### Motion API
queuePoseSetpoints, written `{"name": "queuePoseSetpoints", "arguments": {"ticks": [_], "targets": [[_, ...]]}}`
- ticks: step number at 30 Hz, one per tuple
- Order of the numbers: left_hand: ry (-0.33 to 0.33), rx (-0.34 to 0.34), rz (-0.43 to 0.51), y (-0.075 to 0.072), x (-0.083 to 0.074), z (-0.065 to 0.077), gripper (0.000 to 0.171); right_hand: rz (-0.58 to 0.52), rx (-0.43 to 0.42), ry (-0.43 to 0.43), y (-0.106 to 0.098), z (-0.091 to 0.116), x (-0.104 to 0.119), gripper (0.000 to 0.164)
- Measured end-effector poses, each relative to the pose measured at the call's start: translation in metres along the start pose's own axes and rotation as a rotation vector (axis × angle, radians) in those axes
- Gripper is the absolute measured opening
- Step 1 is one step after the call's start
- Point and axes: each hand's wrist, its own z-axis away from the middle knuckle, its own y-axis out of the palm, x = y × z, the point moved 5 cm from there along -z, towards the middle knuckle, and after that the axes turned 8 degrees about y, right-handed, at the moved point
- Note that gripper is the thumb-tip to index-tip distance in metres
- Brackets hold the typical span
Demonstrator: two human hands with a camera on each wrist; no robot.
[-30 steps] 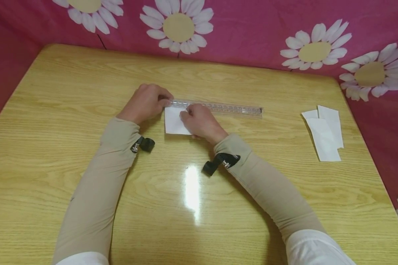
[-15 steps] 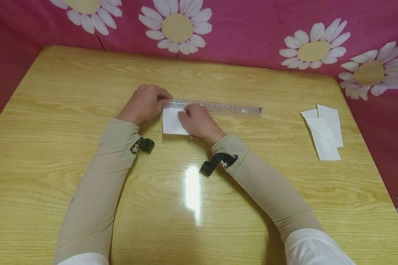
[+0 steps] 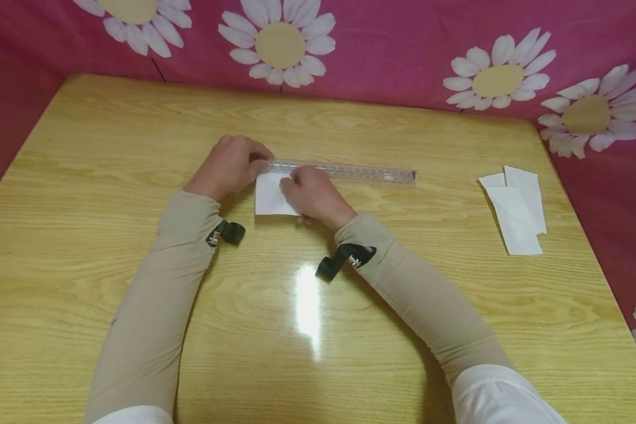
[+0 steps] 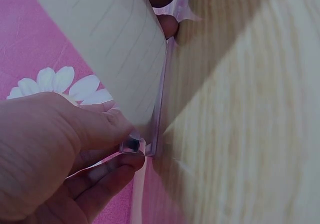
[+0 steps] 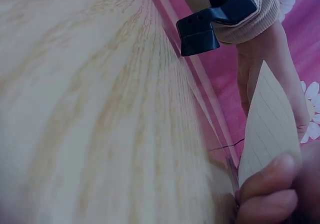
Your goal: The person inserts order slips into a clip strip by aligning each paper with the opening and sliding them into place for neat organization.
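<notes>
A clear plastic ruler-like strip [image 3: 360, 172] with a bumpy band along it lies across the upper middle of the table in the head view. My left hand [image 3: 230, 166] pinches its left end between thumb and fingers, as the left wrist view shows. A small sheet of white paper [image 3: 272, 197] sits along the strip's near side; faint ruled lines show on the paper [image 4: 115, 44] from close up. My right hand [image 3: 318, 194] grips the right part of this sheet with bent fingers, covering that end and part of the strip. Its fingertips [image 5: 272, 184] overlap the paper's lower end in the right wrist view.
Several pieces of cut white paper [image 3: 516, 212] lie overlapping near the right edge of the wooden table [image 3: 244, 347]. A pink cloth with daisies [image 3: 392, 53] hangs behind it. Each wrist carries a black camera mount [image 3: 334, 265].
My right hand and the paper have slid slightly left along the strip, bringing the sheet's left edge nearer my left hand. The left hand keeps its hold on the strip's end.
</notes>
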Motion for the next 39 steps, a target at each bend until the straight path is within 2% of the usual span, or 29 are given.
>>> {"name": "queuePoseSetpoints", "arguments": {"ticks": [10, 20, 27, 33, 39], "targets": [[-0.009, 0.012, 0.005, 0.0, 0.002, 0.001, 0.027, 0.013, 0.031, -0.065, 0.0, 0.002, -0.001, 0.036], [-0.005, -0.003, 0.002, 0.0, 0.002, 0.001, 0.026, 0.104, 0.013, -0.061, -0.004, 0.002, -0.002, 0.038], [-0.002, -0.006, 0.006, 0.001, 0.0, 0.0, 0.027, 0.112, 0.006, -0.045, -0.007, 0.003, -0.003, 0.035], [0.007, -0.001, 0.014, 0.002, -0.002, -0.001, 0.027, 0.159, -0.013, -0.04, -0.014, 0.007, -0.009, 0.042], [0.009, 0.001, 0.004, 0.0, 0.002, 0.002, 0.028, 0.216, -0.074, -0.12, -0.029, 0.015, -0.014, 0.041]]}}
